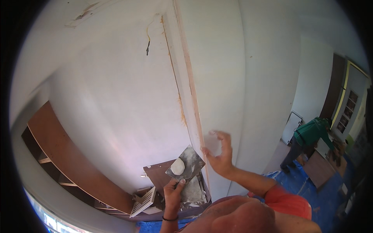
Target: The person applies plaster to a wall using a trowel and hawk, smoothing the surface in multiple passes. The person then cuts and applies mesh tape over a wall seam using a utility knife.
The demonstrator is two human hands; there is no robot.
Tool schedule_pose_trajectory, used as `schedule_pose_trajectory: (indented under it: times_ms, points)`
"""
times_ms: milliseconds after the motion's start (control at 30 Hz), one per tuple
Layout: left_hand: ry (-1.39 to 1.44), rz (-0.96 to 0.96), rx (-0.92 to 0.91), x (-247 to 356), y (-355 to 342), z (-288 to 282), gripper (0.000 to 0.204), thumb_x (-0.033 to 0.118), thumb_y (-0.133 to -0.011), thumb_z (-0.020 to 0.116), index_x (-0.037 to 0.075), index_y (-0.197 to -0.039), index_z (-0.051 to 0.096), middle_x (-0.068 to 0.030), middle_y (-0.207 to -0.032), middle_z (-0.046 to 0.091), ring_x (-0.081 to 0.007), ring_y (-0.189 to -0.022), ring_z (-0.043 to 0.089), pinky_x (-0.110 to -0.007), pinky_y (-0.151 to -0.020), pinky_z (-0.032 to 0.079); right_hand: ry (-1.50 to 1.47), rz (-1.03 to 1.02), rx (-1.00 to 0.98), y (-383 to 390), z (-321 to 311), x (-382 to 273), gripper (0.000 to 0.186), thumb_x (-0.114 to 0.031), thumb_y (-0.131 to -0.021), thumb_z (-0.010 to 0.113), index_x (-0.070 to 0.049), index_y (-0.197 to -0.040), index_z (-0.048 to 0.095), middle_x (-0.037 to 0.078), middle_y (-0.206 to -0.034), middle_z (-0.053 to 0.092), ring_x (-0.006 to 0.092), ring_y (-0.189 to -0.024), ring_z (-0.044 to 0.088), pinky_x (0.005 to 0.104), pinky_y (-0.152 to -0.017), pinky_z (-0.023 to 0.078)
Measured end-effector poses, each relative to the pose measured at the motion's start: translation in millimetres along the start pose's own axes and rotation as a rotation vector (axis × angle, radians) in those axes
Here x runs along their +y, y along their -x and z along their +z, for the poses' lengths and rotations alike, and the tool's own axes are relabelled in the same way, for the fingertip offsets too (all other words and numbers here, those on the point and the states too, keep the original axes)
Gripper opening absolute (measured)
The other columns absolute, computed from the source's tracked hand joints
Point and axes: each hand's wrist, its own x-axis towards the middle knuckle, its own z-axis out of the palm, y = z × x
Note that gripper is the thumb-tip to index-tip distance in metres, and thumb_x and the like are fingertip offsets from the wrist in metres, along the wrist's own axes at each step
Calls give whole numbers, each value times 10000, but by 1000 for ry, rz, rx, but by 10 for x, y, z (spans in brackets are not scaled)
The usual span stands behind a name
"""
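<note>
My left hand [173,194] grips a square, smeared grey plate [189,162] with a rounded lump of white putty [177,167] on it. The plate is tilted in front of the lower wall. My right hand [221,153], slightly blurred, is raised with fingers curved and apart beside the long vertical wooden edging strip [189,80]; whether it touches the strip I cannot tell. Left of the strip runs a cracked seam with yellowish residue [181,108] on the white wall [108,97]. A loose wire [148,40] hangs higher up.
Brown shelving [66,143] curves along the left. A dark cabinet [157,173] and white slatted piece [143,201] stand below the wall. At right, a person in green [311,134] bends over boards [316,169] on blue floor sheeting [303,202]. A door [351,97] stands behind them.
</note>
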Motion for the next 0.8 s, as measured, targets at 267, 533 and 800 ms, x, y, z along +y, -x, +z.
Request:
schedule_pose_trajectory:
  times_ms: [267,533,800]
  points:
    - [-113,-73,-51,-23,-217,-528,119,88,-949,725,-28,-970,743,-21,-951,716,-81,-873,582,-263,-817,474,448,-542,361,-2395,-80,-729,762,-338,-794,883,-44,-1389,509,127,-1219,650,262,-1136,603,435,-1014,405]
    - [-118,-95,-60,-272,-169,-746,115,99,-933,749,-15,-935,746,-10,-949,715,-78,-878,583,-258,-828,467,302,-378,374,-3275,-563,-526,268,-190,-935,754,-8,-1111,667,82,-929,736,150,-830,681,303,-773,521]
    - [-123,-190,-15,-198,-88,-502,102,93,-928,755,-3,-904,733,2,-904,702,-64,-841,581,-252,-782,473,393,-835,535,-4209,-1143,-546,231,-76,-859,790,26,-1032,675,132,-880,730,204,-792,695,323,-726,530]
